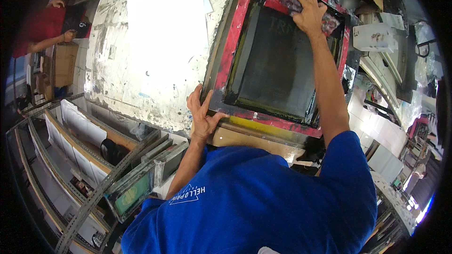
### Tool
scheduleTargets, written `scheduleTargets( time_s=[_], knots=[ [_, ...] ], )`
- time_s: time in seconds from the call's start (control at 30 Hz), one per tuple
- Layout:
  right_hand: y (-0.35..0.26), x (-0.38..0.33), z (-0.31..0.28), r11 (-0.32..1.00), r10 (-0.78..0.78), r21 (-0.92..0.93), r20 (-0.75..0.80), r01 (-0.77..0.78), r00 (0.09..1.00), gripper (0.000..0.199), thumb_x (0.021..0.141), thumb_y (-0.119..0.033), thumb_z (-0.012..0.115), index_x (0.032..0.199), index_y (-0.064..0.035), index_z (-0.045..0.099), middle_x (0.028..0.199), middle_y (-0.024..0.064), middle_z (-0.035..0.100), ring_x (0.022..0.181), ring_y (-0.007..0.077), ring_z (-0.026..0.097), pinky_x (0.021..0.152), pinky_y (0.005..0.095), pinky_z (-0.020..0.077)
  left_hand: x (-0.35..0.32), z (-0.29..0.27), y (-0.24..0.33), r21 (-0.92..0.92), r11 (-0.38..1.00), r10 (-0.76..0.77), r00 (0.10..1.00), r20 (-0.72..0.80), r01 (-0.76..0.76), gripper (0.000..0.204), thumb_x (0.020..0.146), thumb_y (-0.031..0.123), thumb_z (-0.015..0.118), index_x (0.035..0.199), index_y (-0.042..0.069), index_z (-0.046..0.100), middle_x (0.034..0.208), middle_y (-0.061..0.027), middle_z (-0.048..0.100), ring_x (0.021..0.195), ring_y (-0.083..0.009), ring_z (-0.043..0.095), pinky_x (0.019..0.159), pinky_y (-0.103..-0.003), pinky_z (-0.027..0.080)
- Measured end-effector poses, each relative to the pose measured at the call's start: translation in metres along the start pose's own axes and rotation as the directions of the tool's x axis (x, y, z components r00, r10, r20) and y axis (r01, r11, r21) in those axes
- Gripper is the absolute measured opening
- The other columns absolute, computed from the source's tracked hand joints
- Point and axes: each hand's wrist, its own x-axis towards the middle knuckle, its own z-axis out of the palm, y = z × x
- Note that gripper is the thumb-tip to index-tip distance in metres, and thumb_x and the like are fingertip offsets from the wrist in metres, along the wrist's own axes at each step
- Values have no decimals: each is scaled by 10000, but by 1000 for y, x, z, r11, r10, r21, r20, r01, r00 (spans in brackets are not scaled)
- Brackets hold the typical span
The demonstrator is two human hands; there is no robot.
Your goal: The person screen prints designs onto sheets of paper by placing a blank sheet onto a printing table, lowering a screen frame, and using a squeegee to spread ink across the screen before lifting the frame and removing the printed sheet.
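From the head camera, a red-framed printing screen [278,54] lies flat on a paint-spattered tabletop [117,66], its dark mesh inside the frame smeared with ink. The right hand [310,13] is closed over a squeegee [287,2] at the far end of the mesh, fingers curled around its top. The left hand [202,113] clamps the near left corner of the frame, thumb on top and fingers underneath. A white sheet [165,23] lies just beside the screen on the left. Below the tabletop, a metal rack [89,160] holds white boards and spare screens in its slots. Another person in a red shirt [40,28] stands well apart at upper left.
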Motion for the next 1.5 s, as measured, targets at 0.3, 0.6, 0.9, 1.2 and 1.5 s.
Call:
scheduleTargets(
  time_s=[0.3, 0.6, 0.9, 1.2, 1.5],
  knots=[
    [27, 84, 2, 977, 202, -7, 332, -212, 921, 696, 877, -273, 654, 1542, -304, 448, 1532, 260, 457, 1397, 394, 436, 1083, 638, 274, -3, 0, 0, -26, 1000, 14, 1000, -17, -14, 952, 592, 401, 920, 1416, 60, 587, 1510, -228, 446, 1358, -404, 394, 1129, -528, 291],
    [25, 70, 0, 985, 98, -149, 35, -92, 995, 752, 814, -195, 632, 1535, -140, 429, 1287, 216, 574, 1256, 395, 480, 1076, 627, 295, -9, 3, -4, -69, 995, -71, 997, 8, 71, 971, 593, 438, 927, 1396, 14, 582, 1324, -193, 531, 1258, -365, 435, 1097, -482, 317],
    [-95, -72, -212, 978, -99, 204, 306, 36, 947, 873, 799, -264, 736, 1587, -197, 368, 1427, 220, 506, 1279, 416, 474, 1061, 522, 379, 0, -11, 19, -171, 984, 22, 986, -165, -51, 932, 596, 363, 944, 1366, -29, 594, 1240, -168, 562, 1188, -345, 470, 1055, -460, 367],
    [-165, -147, -341, 962, 122, -266, 206, -64, 971, 769, 823, -56, 677, 1542, -215, 456, 1473, 162, 502, 1348, 371, 449, 1115, 499, 333, 129, -62, 143, -516, 757, 71, 835, -545, -401, 827, 792, 151, 849, 1477, -72, 442, 1359, -174, 528, 1220, -262, 512, 1091, -398, 385],
    [-125, -97, -352, 960, -39, -278, -207, -21, 978, 761, 826, 25, 584, 1532, -240, 483, 1455, 117, 538, 1368, 322, 447, 1134, 482, 311, 122, 59, 69, -69, 994, -94, 993, -71, 89, 478, 835, 288, 832, 1169, 1, 646, 1126, -160, 643, 1009, -354, 623, 888, -475, 491]
  ],
)
